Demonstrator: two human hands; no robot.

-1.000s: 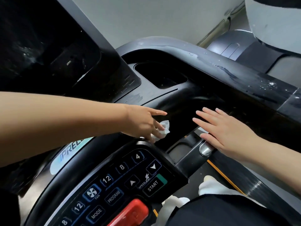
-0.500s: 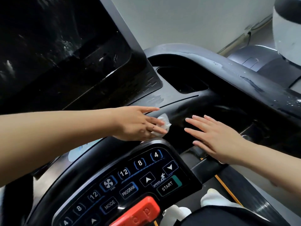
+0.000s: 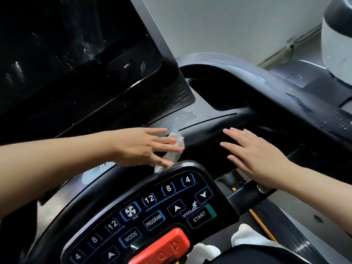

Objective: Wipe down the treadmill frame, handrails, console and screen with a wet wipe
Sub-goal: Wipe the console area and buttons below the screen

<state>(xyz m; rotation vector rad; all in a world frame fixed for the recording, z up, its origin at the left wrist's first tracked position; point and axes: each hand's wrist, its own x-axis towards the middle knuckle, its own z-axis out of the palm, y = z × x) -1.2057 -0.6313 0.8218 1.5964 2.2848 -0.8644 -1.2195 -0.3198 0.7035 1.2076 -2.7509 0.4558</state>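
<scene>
A: Where is the wet wipe (image 3: 174,147), and which step does this show?

B: It lies crumpled under the left hand (image 3: 141,147), on the dark console (image 3: 209,115) surface just beyond the far edge of the button panel (image 3: 152,212) and below the screen (image 3: 76,60). The fingers (image 3: 167,147) are straight and slightly spread, pressing the wipe flat against the plastic, not pinching it. I judge this to be the console-wiping step.

A: And the right hand (image 3: 257,155)?

B: Flat, fingers extended and a little apart, laid over the console to the right of the wipe; it holds nothing. Whether it rests on the surface or hovers just above it I cannot tell.

A: What does the next move call for?

B: Probably a sweep rightward along the console toward the cup recess (image 3: 219,96), or upward to the smeared screen; the handrail (image 3: 266,86) at far right shows wet streaks.

A: How does it differ from half a second ago?

B: Then the left fingers were curled around the wipe; now they are stretched over it. The hand has shifted slightly away from the body, and the right hand has kept its open pose.
</scene>
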